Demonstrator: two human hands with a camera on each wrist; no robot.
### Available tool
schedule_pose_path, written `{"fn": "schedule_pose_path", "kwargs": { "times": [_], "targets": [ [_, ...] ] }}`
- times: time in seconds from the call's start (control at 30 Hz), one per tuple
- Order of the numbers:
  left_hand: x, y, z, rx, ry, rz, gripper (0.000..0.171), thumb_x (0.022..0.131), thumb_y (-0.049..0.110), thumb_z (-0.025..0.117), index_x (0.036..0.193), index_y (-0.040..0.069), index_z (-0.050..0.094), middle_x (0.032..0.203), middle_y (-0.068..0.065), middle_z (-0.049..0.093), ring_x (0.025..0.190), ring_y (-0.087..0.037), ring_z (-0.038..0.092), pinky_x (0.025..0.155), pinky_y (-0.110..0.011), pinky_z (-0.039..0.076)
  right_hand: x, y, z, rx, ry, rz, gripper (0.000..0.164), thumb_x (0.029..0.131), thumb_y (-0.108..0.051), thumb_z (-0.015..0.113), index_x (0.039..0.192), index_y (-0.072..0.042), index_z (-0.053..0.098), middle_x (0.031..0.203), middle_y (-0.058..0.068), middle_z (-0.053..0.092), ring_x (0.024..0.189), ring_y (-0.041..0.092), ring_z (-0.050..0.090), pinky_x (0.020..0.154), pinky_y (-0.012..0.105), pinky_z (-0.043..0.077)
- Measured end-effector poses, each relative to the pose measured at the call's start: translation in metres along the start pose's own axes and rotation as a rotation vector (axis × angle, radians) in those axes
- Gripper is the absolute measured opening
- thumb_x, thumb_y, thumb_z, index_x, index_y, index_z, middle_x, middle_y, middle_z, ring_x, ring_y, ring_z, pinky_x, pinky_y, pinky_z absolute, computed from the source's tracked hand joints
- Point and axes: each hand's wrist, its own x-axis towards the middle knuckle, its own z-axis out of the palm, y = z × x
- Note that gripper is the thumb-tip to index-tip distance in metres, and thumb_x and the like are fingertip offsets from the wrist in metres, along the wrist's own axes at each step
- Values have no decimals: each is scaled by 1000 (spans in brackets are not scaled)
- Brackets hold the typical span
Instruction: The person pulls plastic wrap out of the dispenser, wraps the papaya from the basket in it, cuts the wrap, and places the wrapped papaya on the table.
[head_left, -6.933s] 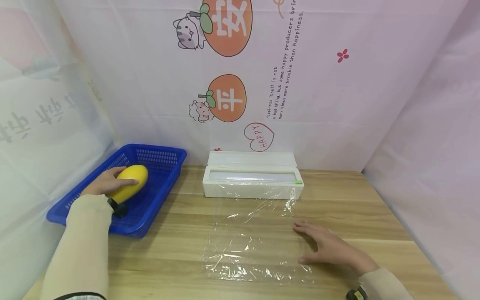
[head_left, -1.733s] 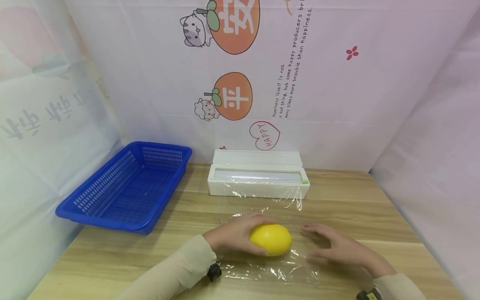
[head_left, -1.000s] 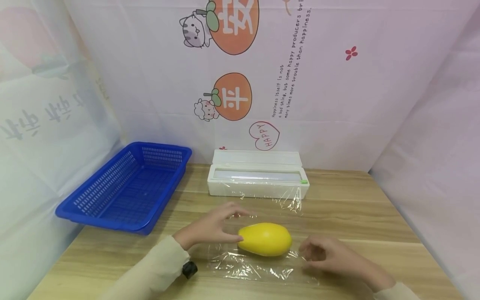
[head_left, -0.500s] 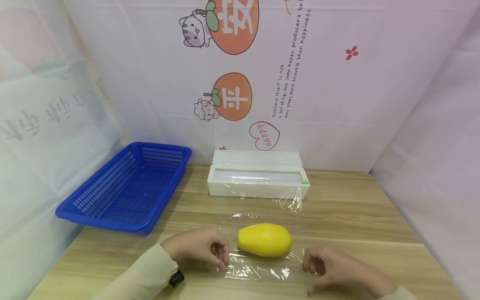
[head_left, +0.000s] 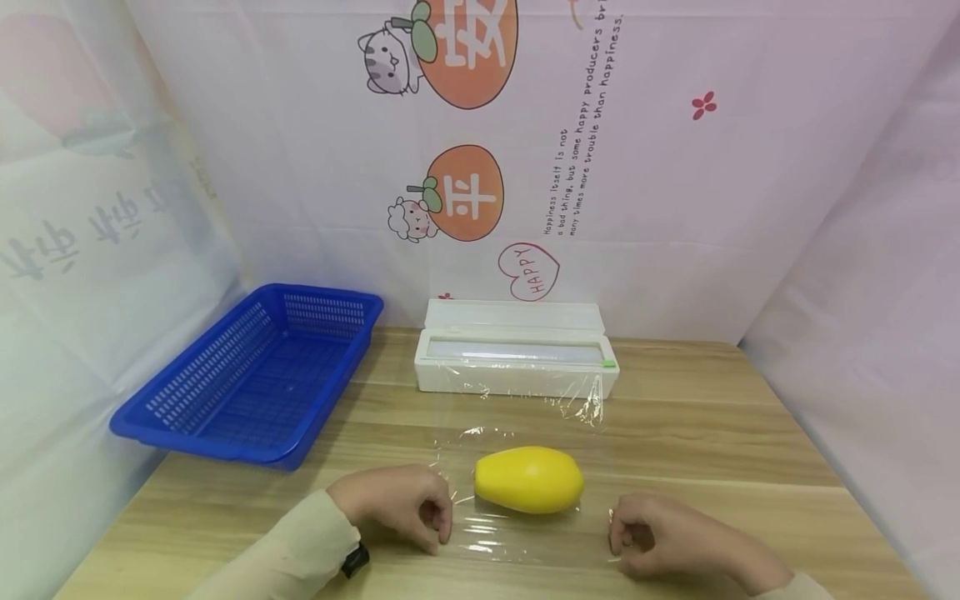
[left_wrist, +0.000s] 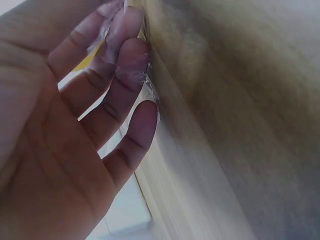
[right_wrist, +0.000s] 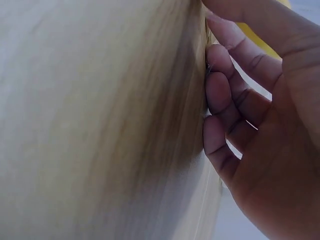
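A smooth yellow papaya-like fruit lies on a sheet of clear cling film spread over the wooden table. The film runs back to a white dispenser box with its lid raised. My left hand pinches the film's near left corner, and bits of film cling around its fingertips in the left wrist view. At the near right corner, my right hand pinches the film between thumb and curled fingers. In the right wrist view those fingertips sit close to the tabletop, the thumb tip partly cut off. Neither hand touches the fruit.
A blue plastic basket stands on the left of the table. A small green slider sits on the dispenser's right end. White printed cloth hangs behind the table and along both sides.
My left hand carried the fruit from the basket, set it on the film and let go, then moved to the near left corner. Both hands have taken the film, and its near edge looks tauter.
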Motion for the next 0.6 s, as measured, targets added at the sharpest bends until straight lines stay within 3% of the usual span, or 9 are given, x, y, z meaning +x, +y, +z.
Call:
{"fn": "schedule_pose_path", "kwargs": {
  "times": [0.17,0.37,0.6],
  "targets": [
    [0,1,-1,-44,3,-6,12,82,11,82,79,20,75,81,21,60,74,7,54,69,-14,51,1,0,0,12,10,12,15,86,-13,78,88,-26,68,88,-17,62,78,1,56,65,21,50],
    [-1,7,-6,-39,43,18,13,81,10,80,82,21,73,79,23,61,70,7,56,66,-14,52,0,-5,-4,72,8,73,16,87,-10,75,89,-24,66,90,-13,66,80,3,60,69,26,54],
    [-1,16,-18,-48,79,30,18,80,5,78,82,22,71,81,23,62,73,5,57,67,-16,52,1,-13,-9,-91,87,84,25,83,-8,76,88,-28,61,90,-19,63,81,0,58,71,26,54]
  ]
}}
